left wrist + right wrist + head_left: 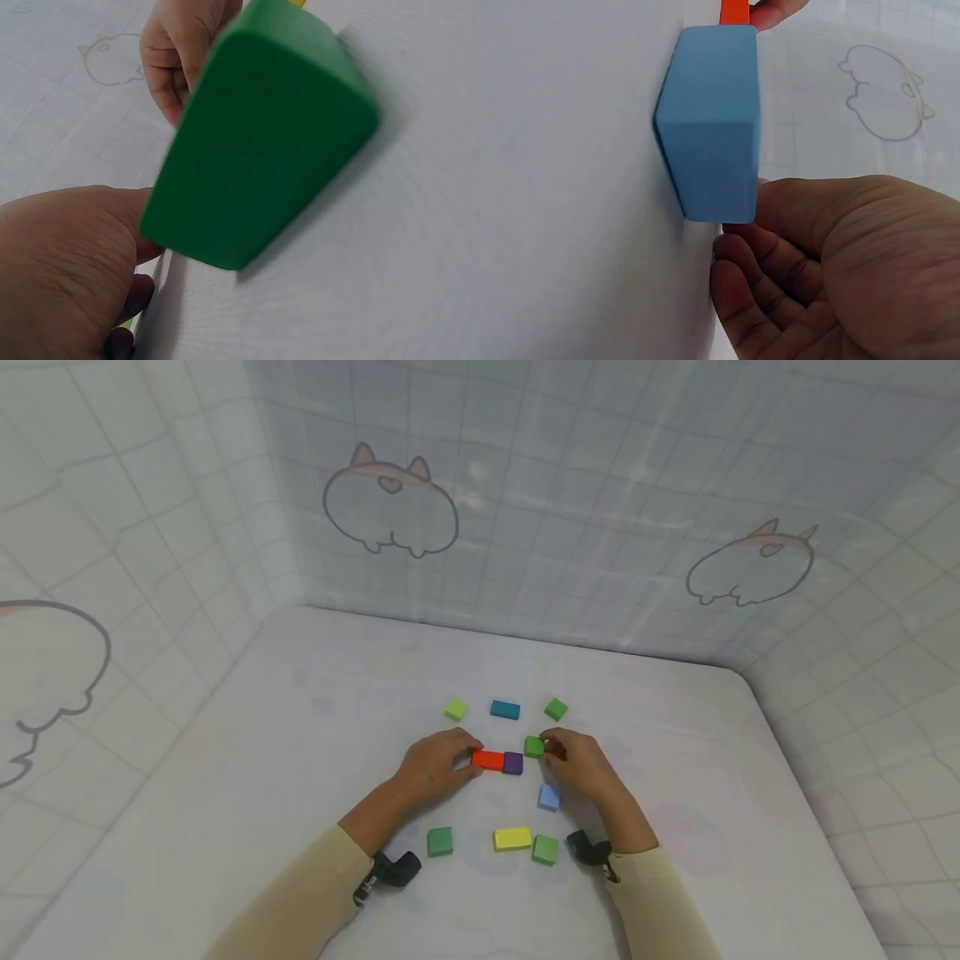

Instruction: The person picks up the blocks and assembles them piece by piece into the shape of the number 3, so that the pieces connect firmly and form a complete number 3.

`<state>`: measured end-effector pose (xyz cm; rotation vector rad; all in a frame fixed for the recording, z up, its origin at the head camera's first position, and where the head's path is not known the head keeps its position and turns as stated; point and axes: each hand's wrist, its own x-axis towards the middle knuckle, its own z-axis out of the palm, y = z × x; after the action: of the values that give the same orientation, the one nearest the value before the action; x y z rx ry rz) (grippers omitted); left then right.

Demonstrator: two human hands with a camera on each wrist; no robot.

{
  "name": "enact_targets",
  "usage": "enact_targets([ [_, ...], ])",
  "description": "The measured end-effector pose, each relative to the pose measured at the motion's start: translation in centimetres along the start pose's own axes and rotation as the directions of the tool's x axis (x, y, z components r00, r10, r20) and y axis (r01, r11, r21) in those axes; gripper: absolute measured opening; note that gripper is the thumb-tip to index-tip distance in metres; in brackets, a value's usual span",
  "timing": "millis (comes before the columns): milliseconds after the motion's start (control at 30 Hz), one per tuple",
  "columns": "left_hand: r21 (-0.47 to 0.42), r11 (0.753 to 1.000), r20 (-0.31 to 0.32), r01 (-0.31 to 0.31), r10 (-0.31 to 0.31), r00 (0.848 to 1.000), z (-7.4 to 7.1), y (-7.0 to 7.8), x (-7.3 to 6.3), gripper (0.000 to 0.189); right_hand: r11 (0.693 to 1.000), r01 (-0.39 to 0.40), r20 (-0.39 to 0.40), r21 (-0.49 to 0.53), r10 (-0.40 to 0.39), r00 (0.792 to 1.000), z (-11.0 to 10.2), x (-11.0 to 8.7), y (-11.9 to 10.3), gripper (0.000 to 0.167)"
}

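Between the fingertips of the left hand [438, 766], the outer end of a red block [488, 761] is being pinched, thumb along one long side and forefinger along the other; the opening is being set by the block's width. Between thumb and forefinger of the right hand [585, 767], a bright green block [533, 747] is being gripped at its outer side. Both contacts are being hidden in the wrist views by nearer blocks. Between the two sets of fingertips, a purple block [513, 763] is being touched by the red block's inner end; whether it is being touched by the bright green block cannot be told.

Count: ten blocks are being seen: five green, two blue, one red, one purple, one yellow. Beyond the fingertips, a lime block [456, 709], a dark blue block [506, 709] and a mid-green block [556, 708] are being spaced apart. Just wristward of the right thumb, a light blue block [549, 797] is being seen; farther back, a yellow block [512, 839] and a pale green block [545, 850]. Beside the left wrist: a deep green block [440, 842].

Shapes: three oblong, seven squarish; smooth faces, slightly rounded edges. All are being supported by a whitish, faintly patterned surface [262, 760] beneath the fingers.
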<state>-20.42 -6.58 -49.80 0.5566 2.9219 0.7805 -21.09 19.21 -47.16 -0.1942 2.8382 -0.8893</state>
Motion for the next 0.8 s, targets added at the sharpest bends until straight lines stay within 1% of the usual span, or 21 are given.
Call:
enact_targets([
  [67,0.001,1.0,-0.003,-0.001,0.001,1.0,-0.02,0.03,0.0,0.036,1.0,0.013,-0.004,0.003,-0.013,1.0,0.02,0.0,0.07,0.034],
  [267,0.008,1.0,-0.006,0.005,-0.005,1.0,0.03,0.09,-0.01,0.036,1.0,0.01,-0.003,0.02,-0.01,1.0,0.08,-0.09,0.01,0.033],
  [433,0.018,1.0,-0.008,-0.002,0.002,1.0,0.07,0.04,-0.01,0.036,0.999,0.028,-0.007,0.016,-0.028,1.0,0.25,-0.02,0.01,0.032],
  [567,0.011,1.0,-0.012,-0.009,0.009,1.0,0.04,0.07,-0.03,0.035,1.0,0.027,-0.011,0.015,-0.027,1.0,0.4,0.08,0.1,0.033],
  [800,0.003,1.0,-0.011,-0.003,0.003,1.0,-0.07,0.15,-0.1,0.035,1.0,0.021,-0.009,0.009,-0.021,1.0,0.66,0.21,0.02,0.034],
])
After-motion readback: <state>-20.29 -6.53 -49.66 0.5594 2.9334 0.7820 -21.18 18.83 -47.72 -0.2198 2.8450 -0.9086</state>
